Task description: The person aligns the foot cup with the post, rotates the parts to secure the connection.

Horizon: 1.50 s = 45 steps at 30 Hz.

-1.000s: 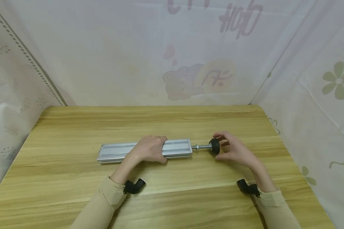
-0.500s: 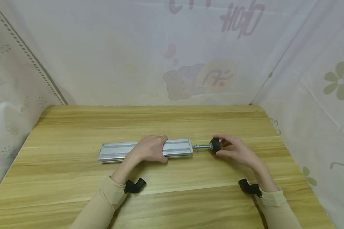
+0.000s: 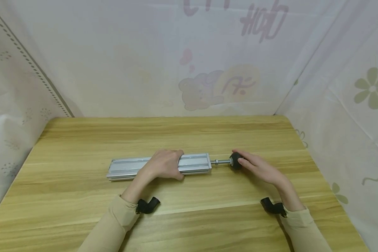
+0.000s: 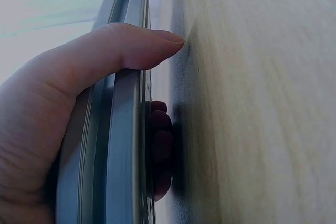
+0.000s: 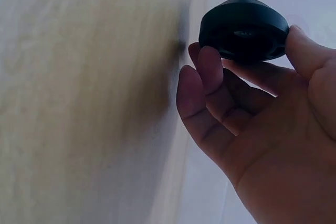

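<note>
A silver aluminium profile (image 3: 193, 162) lies lengthwise across the table. A levelling foot (image 3: 235, 161) with a round black base sticks out of its right end on a threaded rod (image 3: 224, 161) with a nut (image 3: 216, 162). My left hand (image 3: 164, 163) grips the profile from above; in the left wrist view the thumb (image 4: 136, 45) crosses one side and the fingertips (image 4: 161, 145) show beyond the lower edge. My right hand (image 3: 262, 169) pinches the black base by its rim, thumb on one side and fingers on the other, as the right wrist view shows.
The wood-grain table (image 3: 189, 133) ends at a pale printed cloth (image 3: 129, 70) behind it, and similar cloth hangs at both sides. A black wrist mount (image 3: 148, 205) sits at the left cuff, and another black wrist mount (image 3: 272, 206) at the right cuff.
The right hand's fingers, spread wider around the black base a second ago, have closed on it, and the thumb has moved up across its edge. The left hand and the profile stay put.
</note>
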Each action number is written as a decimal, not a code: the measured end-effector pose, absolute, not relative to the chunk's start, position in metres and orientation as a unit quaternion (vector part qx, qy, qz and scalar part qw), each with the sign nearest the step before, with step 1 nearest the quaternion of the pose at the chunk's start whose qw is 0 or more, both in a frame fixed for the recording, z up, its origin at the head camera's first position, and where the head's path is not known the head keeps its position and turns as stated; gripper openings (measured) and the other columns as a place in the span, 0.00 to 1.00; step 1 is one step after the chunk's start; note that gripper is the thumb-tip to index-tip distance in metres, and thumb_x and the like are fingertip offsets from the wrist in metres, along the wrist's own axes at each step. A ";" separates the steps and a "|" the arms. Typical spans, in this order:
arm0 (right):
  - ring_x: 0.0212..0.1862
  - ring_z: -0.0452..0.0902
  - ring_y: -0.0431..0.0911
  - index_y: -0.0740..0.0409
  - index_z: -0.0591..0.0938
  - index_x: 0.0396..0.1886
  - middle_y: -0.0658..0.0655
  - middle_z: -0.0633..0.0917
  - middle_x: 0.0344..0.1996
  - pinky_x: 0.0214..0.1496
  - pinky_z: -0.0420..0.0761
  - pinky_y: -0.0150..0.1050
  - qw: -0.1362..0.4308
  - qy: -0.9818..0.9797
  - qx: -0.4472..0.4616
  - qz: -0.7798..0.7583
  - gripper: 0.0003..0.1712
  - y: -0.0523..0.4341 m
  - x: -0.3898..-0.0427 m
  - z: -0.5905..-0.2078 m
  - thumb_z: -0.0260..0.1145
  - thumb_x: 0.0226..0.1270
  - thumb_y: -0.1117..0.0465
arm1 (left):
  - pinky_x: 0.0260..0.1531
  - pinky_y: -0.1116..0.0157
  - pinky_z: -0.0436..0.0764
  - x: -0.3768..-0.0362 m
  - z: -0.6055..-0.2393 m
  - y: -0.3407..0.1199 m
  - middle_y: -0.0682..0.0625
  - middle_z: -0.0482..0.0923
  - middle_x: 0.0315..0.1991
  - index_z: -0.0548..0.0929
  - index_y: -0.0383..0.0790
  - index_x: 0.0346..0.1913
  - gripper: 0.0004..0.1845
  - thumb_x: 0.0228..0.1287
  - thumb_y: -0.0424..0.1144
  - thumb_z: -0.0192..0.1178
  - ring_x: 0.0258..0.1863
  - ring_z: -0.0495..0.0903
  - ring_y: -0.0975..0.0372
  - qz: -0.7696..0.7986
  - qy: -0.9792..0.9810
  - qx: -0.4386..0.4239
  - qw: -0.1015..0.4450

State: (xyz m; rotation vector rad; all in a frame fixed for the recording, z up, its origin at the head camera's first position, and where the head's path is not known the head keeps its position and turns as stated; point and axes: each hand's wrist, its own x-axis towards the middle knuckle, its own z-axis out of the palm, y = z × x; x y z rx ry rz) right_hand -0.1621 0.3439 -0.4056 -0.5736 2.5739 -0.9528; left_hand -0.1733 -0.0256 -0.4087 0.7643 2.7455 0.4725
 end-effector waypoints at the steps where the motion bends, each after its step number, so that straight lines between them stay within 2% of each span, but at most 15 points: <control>1: 0.79 0.62 0.57 0.57 0.64 0.79 0.61 0.69 0.77 0.76 0.63 0.60 0.167 0.905 -0.202 -0.334 0.32 0.343 -0.162 -0.406 0.48 0.85 0.48 | 0.30 0.60 0.76 -0.173 -0.409 -0.026 0.56 0.81 0.30 0.78 0.47 0.40 0.27 0.38 0.56 0.74 0.28 0.76 0.61 0.162 0.943 0.263 0.126; 6: 0.79 0.62 0.58 0.57 0.63 0.80 0.62 0.69 0.77 0.76 0.64 0.59 0.166 0.906 -0.204 -0.333 0.32 0.344 -0.162 -0.407 0.47 0.85 0.48 | 0.29 0.60 0.76 -0.173 -0.409 -0.025 0.56 0.81 0.30 0.78 0.47 0.41 0.27 0.38 0.55 0.74 0.28 0.76 0.61 0.164 0.943 0.262 0.125; 8: 0.73 0.70 0.60 0.57 0.62 0.80 0.62 0.72 0.74 0.71 0.72 0.55 0.165 0.904 -0.202 -0.339 0.32 0.346 -0.162 -0.407 0.50 0.84 0.49 | 0.29 0.60 0.76 -0.173 -0.409 -0.025 0.56 0.81 0.30 0.78 0.47 0.41 0.27 0.37 0.55 0.74 0.28 0.76 0.61 0.165 0.943 0.261 0.125; 10: 0.67 0.75 0.59 0.55 0.62 0.80 0.62 0.74 0.73 0.66 0.77 0.52 0.156 0.901 -0.203 -0.351 0.36 0.347 -0.162 -0.406 0.59 0.79 0.50 | 0.30 0.60 0.76 -0.173 -0.409 -0.025 0.56 0.81 0.30 0.78 0.47 0.41 0.27 0.37 0.55 0.74 0.28 0.76 0.61 0.165 0.943 0.260 0.126; 12: 0.62 0.78 0.56 0.54 0.64 0.79 0.60 0.76 0.69 0.60 0.81 0.48 0.139 0.900 -0.209 -0.358 0.43 0.347 -0.162 -0.404 0.71 0.69 0.53 | 0.30 0.59 0.77 -0.172 -0.409 -0.025 0.56 0.82 0.31 0.78 0.47 0.42 0.28 0.37 0.55 0.74 0.28 0.76 0.61 0.166 0.943 0.260 0.125; 13: 0.59 0.79 0.56 0.54 0.65 0.77 0.60 0.77 0.67 0.58 0.82 0.48 0.129 0.899 -0.215 -0.359 0.46 0.347 -0.162 -0.403 0.76 0.63 0.55 | 0.30 0.59 0.77 -0.172 -0.409 -0.025 0.56 0.82 0.31 0.79 0.47 0.42 0.28 0.37 0.55 0.74 0.28 0.76 0.61 0.165 0.943 0.260 0.125; 15: 0.60 0.80 0.56 0.55 0.68 0.73 0.60 0.78 0.67 0.59 0.82 0.52 0.107 0.902 -0.228 -0.349 0.50 0.345 -0.162 -0.403 0.83 0.52 0.58 | 0.30 0.59 0.77 -0.172 -0.409 -0.025 0.56 0.82 0.31 0.79 0.47 0.43 0.28 0.37 0.55 0.74 0.28 0.76 0.61 0.164 0.943 0.259 0.125; 17: 0.59 0.80 0.57 0.57 0.70 0.69 0.60 0.80 0.63 0.60 0.82 0.53 0.089 0.907 -0.238 -0.336 0.49 0.342 -0.163 -0.403 0.85 0.48 0.61 | 0.30 0.60 0.76 -0.172 -0.409 -0.026 0.56 0.82 0.31 0.78 0.47 0.42 0.27 0.38 0.55 0.74 0.28 0.76 0.61 0.164 0.943 0.260 0.125; 23: 0.58 0.81 0.54 0.58 0.74 0.60 0.59 0.83 0.56 0.58 0.83 0.51 0.056 0.910 -0.246 -0.328 0.42 0.336 -0.162 -0.405 0.84 0.45 0.68 | 0.28 0.61 0.75 -0.173 -0.410 -0.026 0.57 0.81 0.30 0.77 0.47 0.40 0.26 0.38 0.55 0.74 0.27 0.76 0.61 0.167 0.942 0.263 0.122; 29: 0.54 0.81 0.50 0.55 0.76 0.62 0.57 0.83 0.57 0.57 0.83 0.49 0.064 0.908 -0.249 -0.331 0.36 0.340 -0.162 -0.406 0.81 0.53 0.65 | 0.28 0.61 0.75 -0.173 -0.411 -0.026 0.57 0.81 0.30 0.77 0.48 0.39 0.26 0.37 0.54 0.74 0.27 0.76 0.61 0.170 0.942 0.262 0.123; 36: 0.47 0.80 0.41 0.57 0.70 0.75 0.56 0.85 0.52 0.49 0.82 0.36 0.116 0.903 -0.251 -0.328 0.34 0.349 -0.161 -0.404 0.68 0.72 0.58 | 0.27 0.62 0.74 -0.173 -0.409 -0.026 0.57 0.79 0.28 0.77 0.47 0.39 0.26 0.38 0.54 0.74 0.26 0.75 0.61 0.171 0.941 0.264 0.126; 40: 0.53 0.81 0.44 0.53 0.65 0.79 0.58 0.83 0.60 0.52 0.80 0.38 0.147 0.910 -0.236 -0.309 0.34 0.348 -0.160 -0.401 0.60 0.79 0.51 | 0.28 0.62 0.74 -0.173 -0.408 -0.026 0.57 0.79 0.28 0.77 0.47 0.40 0.26 0.38 0.54 0.74 0.27 0.75 0.61 0.172 0.940 0.264 0.128; 45: 0.71 0.72 0.54 0.53 0.60 0.81 0.62 0.71 0.75 0.67 0.74 0.55 0.176 0.907 -0.216 -0.317 0.34 0.346 -0.159 -0.401 0.53 0.82 0.49 | 0.29 0.62 0.74 -0.172 -0.409 -0.026 0.57 0.79 0.28 0.77 0.47 0.40 0.26 0.38 0.54 0.74 0.27 0.75 0.61 0.171 0.941 0.264 0.126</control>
